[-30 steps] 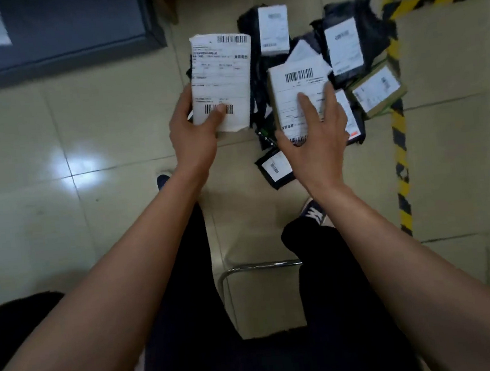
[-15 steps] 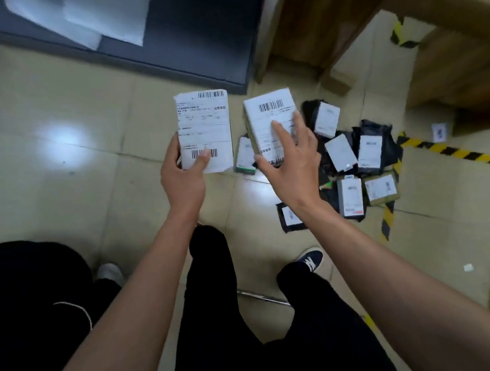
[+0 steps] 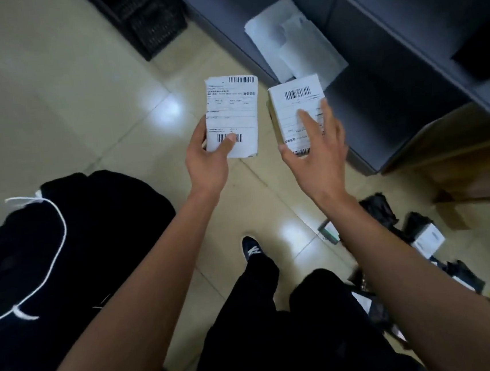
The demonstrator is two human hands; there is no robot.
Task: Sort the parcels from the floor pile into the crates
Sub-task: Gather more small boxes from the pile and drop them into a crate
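Observation:
My left hand (image 3: 208, 162) grips a flat white parcel (image 3: 232, 113) with a barcoded label, thumb on its lower barcode. My right hand (image 3: 316, 148) holds a small white labelled box (image 3: 296, 107), fingers spread over its face. Both parcels are raised over the tiled floor, just left of a large dark grey crate (image 3: 390, 60) that has white parcels (image 3: 296, 42) lying inside. The floor pile (image 3: 422, 237) of black bags and small boxes lies at the lower right, behind my right forearm. A black slatted crate (image 3: 150, 18) stands at the top.
A black garment with a white cord (image 3: 45, 264) lies on the floor at the left. Brown cardboard boxes (image 3: 469, 169) stand at the right beside the grey crate. My legs and a dark shoe (image 3: 251, 249) are below the hands.
The view has swung left from the floor pile toward the grey crate. Both hands have carried their parcels along, and the pile has slid to the lower right.

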